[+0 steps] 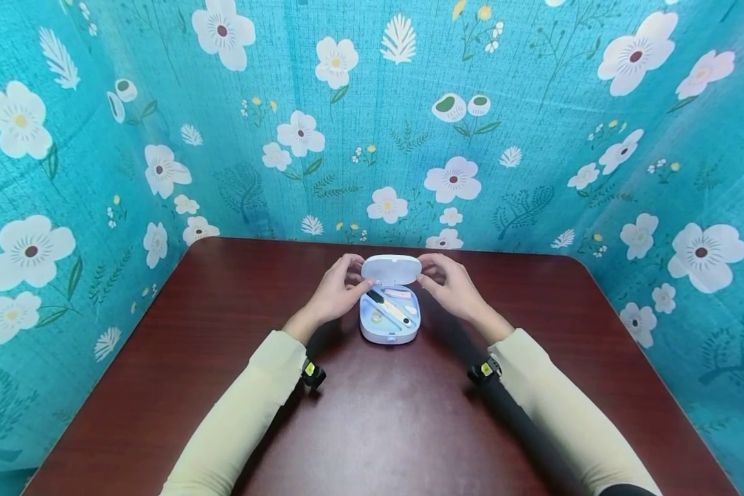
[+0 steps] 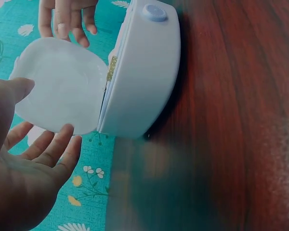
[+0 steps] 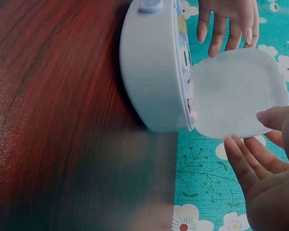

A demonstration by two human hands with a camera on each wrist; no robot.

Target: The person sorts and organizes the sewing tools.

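Observation:
A small white storage case point(image 1: 389, 339) sits on the table with its lid point(image 1: 392, 270) raised at the back. My left hand point(image 1: 337, 292) holds the lid's left edge, thumb over the inner face and fingers at the rim. At the opposite edge my right hand point(image 1: 457, 291) holds the lid the same way. Inside the case lie a long black-and-white piece point(image 1: 390, 308) set diagonally, a small gold ring-like item point(image 1: 376, 317) and a pink item point(image 1: 398, 293). A round button point(image 2: 155, 13) shows on the case's front in the left wrist view.
The dark red-brown wooden table point(image 1: 384, 427) reaches back to a turquoise flowered curtain point(image 1: 359, 138), which also hangs along both sides. Each wrist wears a black strapped device, the left one point(image 1: 313, 374) and the right one point(image 1: 483, 370) both just above the table.

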